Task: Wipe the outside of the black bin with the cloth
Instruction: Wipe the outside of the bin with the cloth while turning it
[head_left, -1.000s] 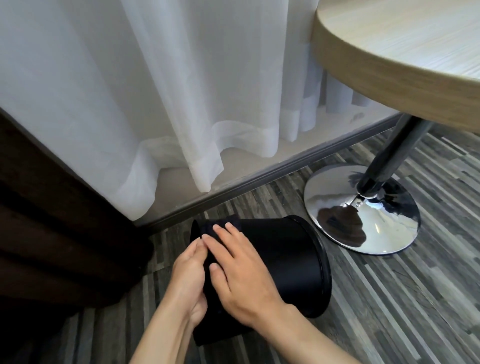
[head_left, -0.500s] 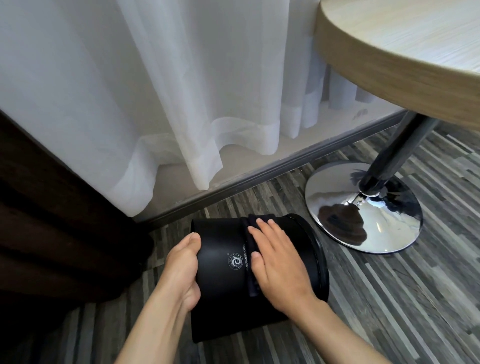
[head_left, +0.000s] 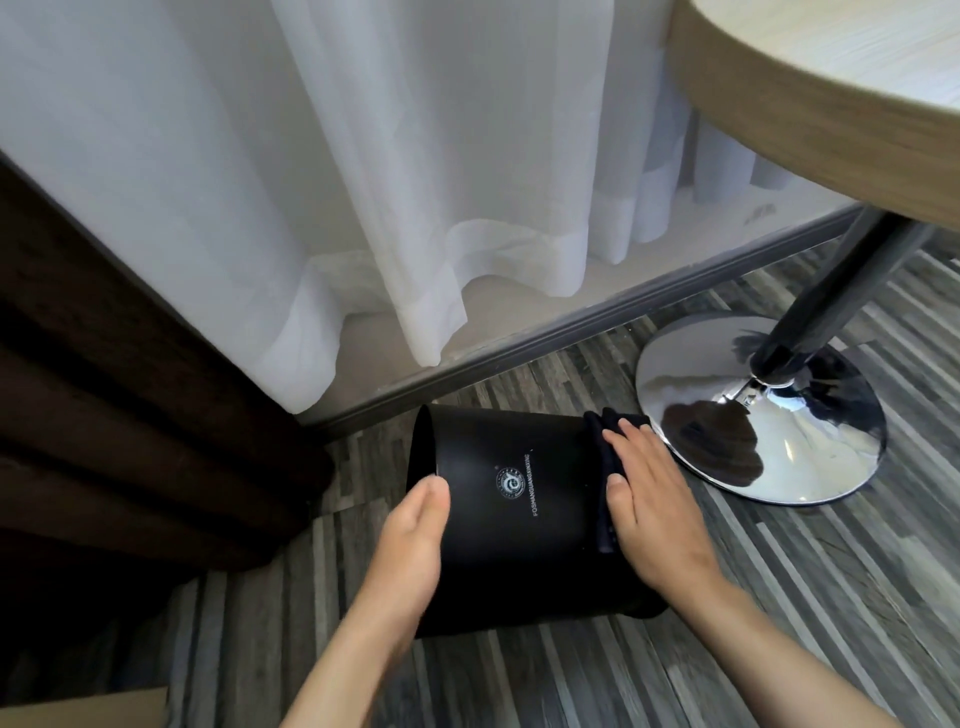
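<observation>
The black bin (head_left: 514, 525) lies on its side on the grey wood-look floor, a small round logo and a line of lettering facing up. My left hand (head_left: 413, 540) rests on its left end, near the base, and steadies it. My right hand (head_left: 652, 512) lies flat on a dark cloth (head_left: 605, 480) that it presses against the bin's right end, near the rim. The cloth is mostly hidden under my palm; only a strip along my fingers shows.
A round wooden table (head_left: 810, 98) overhangs the upper right, its dark post standing on a chrome disc base (head_left: 779, 410) right beside the bin. White sheer curtains (head_left: 363, 182) hang behind, above a skirting rail. Dark brown drapes (head_left: 119, 395) fill the left.
My right hand has slid the cloth along the bin from its left end to its right end. My left hand stayed at the left end, and the logo came into view.
</observation>
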